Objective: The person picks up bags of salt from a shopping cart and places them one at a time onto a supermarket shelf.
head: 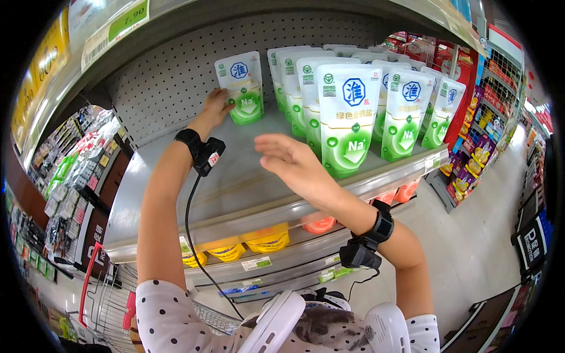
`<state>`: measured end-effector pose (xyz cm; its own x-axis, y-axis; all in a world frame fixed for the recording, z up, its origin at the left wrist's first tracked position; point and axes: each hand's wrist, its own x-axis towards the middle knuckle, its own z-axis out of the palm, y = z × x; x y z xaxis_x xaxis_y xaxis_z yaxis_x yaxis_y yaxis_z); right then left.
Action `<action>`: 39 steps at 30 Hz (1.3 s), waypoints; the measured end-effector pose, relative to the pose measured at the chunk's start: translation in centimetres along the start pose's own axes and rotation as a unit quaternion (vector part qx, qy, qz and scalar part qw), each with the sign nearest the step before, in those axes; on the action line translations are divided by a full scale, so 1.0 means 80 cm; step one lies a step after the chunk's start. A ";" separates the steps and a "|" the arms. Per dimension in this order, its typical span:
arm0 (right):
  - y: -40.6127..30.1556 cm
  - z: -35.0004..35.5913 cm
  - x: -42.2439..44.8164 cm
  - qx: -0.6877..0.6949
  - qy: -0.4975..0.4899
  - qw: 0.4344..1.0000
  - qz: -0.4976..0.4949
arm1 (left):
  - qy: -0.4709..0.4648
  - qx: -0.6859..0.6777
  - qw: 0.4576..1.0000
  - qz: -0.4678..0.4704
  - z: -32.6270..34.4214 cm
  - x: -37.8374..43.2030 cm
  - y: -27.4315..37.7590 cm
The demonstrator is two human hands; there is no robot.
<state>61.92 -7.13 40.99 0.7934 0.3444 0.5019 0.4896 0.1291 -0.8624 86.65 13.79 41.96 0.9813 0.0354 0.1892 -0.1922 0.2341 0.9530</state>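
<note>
My left hand (217,107) grips the left edge of a green and white salt pouch (245,95), which stands upright toward the back of the grey metal shelf (207,194). The fingers behind the pouch are partly hidden. To the right, rows of matching salt pouches (348,123) stand upright with their printed fronts facing me. My right hand (291,163) hovers over the shelf in front of these rows, holding nothing, thumb a little apart from the extended fingers. It is close to the front pouch but its fingers point left, away from it.
A perforated back panel (176,66) closes the shelf behind. Another shelf edge with a price tag (128,26) hangs above. Yellow packages (267,238) sit on the tier below. A shopping cart (108,295) stands at lower left, and a cable (189,220) runs from my left wrist.
</note>
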 end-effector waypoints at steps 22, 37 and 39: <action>-0.022 -0.010 -0.189 0.170 -0.115 0.964 0.172 | -0.028 0.118 0.988 0.096 0.060 -0.497 0.089; 0.136 0.060 -0.388 0.264 -0.154 0.837 0.453 | 0.202 0.061 0.953 -0.219 0.008 -0.808 -0.159; 0.152 0.101 -0.390 0.269 -0.183 0.820 0.472 | 0.245 0.076 0.937 -0.237 -0.020 -0.835 -0.175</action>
<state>40.16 -8.77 14.31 0.5171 0.7701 -0.3736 -0.5878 0.0022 -0.8090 23.79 9.74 15.59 0.8371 0.4119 -0.3600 0.3040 0.1969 0.9321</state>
